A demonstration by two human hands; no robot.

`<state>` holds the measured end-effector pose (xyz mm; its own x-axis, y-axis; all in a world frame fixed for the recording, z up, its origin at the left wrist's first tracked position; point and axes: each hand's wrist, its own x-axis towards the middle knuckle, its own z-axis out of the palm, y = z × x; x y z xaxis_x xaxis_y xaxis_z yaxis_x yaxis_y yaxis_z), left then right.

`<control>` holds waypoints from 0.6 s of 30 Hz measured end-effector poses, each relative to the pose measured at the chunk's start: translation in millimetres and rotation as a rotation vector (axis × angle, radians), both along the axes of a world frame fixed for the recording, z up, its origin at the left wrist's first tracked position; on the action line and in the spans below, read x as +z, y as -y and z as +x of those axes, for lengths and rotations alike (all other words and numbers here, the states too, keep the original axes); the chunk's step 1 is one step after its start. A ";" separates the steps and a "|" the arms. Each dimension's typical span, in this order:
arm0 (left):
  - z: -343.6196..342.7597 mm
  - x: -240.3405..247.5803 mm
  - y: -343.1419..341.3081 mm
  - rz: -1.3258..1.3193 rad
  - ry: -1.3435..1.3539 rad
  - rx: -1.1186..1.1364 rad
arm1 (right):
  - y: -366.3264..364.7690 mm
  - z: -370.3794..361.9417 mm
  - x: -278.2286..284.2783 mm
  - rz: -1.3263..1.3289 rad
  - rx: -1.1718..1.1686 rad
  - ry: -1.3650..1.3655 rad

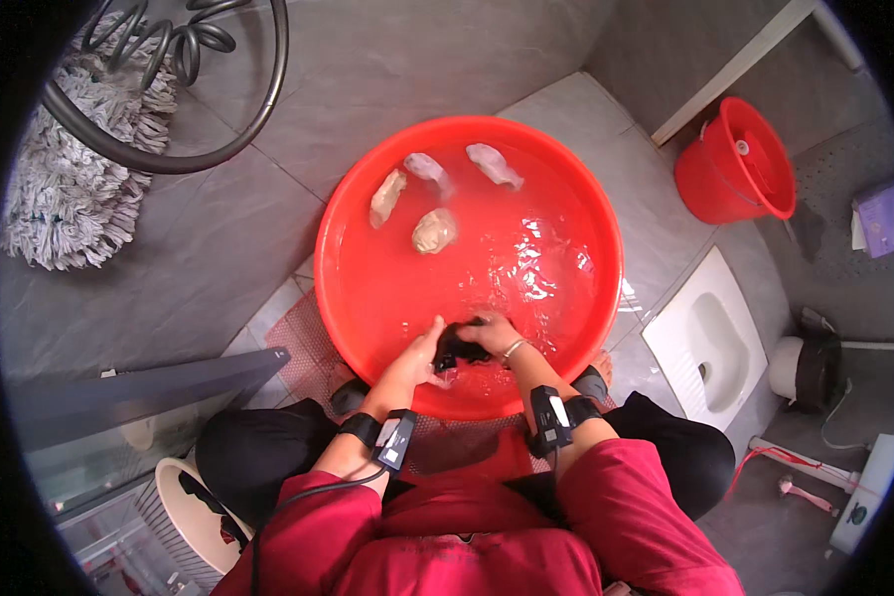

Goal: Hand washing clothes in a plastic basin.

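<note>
A large round red basin [368, 318] of water stands on the floor before me. At its near side both hands are on a wet black cloth [454, 350], which looks like a small garment such as a sock. My left hand [421, 358] holds its left edge, thumb up and fingers partly hidden below. Curled over its right side is my right hand [493, 336], with a bracelet at the wrist. Toward the basin's far side float two whitish sock-like pieces [494, 165] [427, 171] and two beige ones [387, 198] [434, 231].
A red bucket [715, 179] stands at the far right, near a white squat toilet [710, 343]. A grey shaggy mop head [89, 149] and a dark coiled hose [184, 159] are at upper left. Lower left is a pale basket [174, 487] with dark cloth inside.
</note>
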<state>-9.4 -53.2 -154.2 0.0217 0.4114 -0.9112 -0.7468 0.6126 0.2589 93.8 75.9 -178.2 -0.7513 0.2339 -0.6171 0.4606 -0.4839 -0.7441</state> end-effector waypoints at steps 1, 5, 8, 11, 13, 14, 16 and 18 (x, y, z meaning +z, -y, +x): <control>-4.0 -17.3 9.1 0.027 0.031 0.105 | 8.1 -19.4 33.9 -0.036 0.026 -0.050; -24.1 -24.9 1.2 0.457 0.311 0.268 | 26.6 -49.6 96.5 0.186 0.202 -0.215; -32.7 3.0 -12.9 0.660 0.324 0.380 | 46.0 -49.1 108.3 0.581 0.174 -0.441; -36.4 28.8 -19.5 0.723 0.279 0.488 | 60.4 -50.4 122.7 1.109 0.070 -0.489; -36.4 19.8 -23.9 0.721 0.256 0.548 | 59.6 -51.4 134.9 1.158 0.140 -0.347; -34.0 10.9 -25.6 0.713 0.247 0.574 | 58.2 -53.4 139.0 1.206 0.207 -0.206; -29.9 -8.9 -28.9 0.719 0.252 0.614 | 52.2 -57.6 122.1 1.259 0.138 -0.201; -25.7 -23.4 -26.7 0.743 0.268 0.680 | 44.0 -59.3 120.5 1.252 0.163 -0.138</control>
<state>-35.2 -26.5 -177.7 -0.2607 0.8678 -0.4231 -0.9633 -0.2049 0.1734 34.5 31.8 -57.6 -0.8665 0.4972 0.0435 0.3306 0.6370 -0.6964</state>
